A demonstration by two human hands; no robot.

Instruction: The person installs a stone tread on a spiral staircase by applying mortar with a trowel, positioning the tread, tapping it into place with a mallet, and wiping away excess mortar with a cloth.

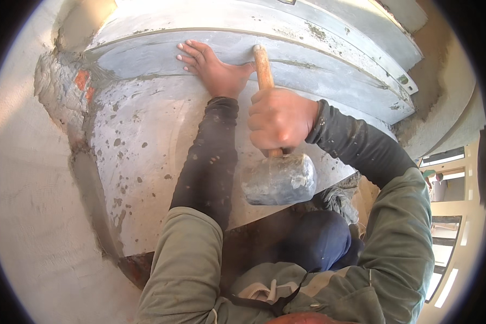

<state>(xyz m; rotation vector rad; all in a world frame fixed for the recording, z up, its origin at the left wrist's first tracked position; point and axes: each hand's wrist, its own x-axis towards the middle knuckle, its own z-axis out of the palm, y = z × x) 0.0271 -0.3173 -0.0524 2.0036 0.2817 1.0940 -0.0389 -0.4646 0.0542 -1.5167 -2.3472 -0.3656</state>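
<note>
My right hand (282,119) is wrapped round the wooden handle of a rubber mallet (279,181). Its thick grey head, smeared white, hangs below my fist, and the handle end points up to the grey stair riser (146,54). Against that riser my left hand (216,67) lies with fingers spread, holding nothing. Under both arms is a pale stone step tread (146,140), spotted with dried mortar. A further step slab (210,16) sits above the riser.
On the left a plastered wall (27,162) runs beside the steps, with rough mortar (56,92) and exposed red brick at the joint. A curved wall (443,129) bounds the right. Crumpled grey plastic (340,202) lies by my knee. Window openings (445,237) show at far right.
</note>
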